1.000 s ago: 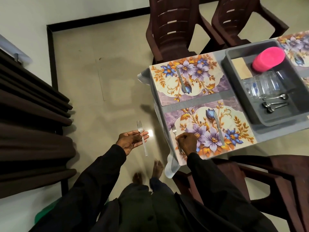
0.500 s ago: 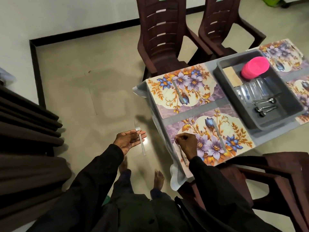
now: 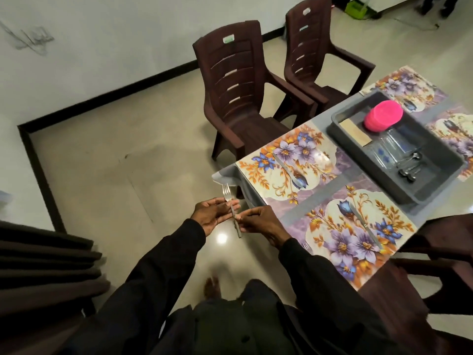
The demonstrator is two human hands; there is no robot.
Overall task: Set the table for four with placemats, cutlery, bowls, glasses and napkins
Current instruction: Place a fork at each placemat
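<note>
Lying across the flat, relaxed left hand (image 3: 212, 214), the fork (image 3: 231, 206) has its handle pinched by the right hand (image 3: 259, 224).

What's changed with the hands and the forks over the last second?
The right hand left the near placemat, leaving one fork there, and moved left to pinch the handle of the other fork lying across the left hand. The knife on that placemat stayed put.

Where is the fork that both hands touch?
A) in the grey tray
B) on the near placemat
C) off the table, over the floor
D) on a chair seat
C: the fork lies across the left hand, the right hand pinches its handle, beside the table.
</note>
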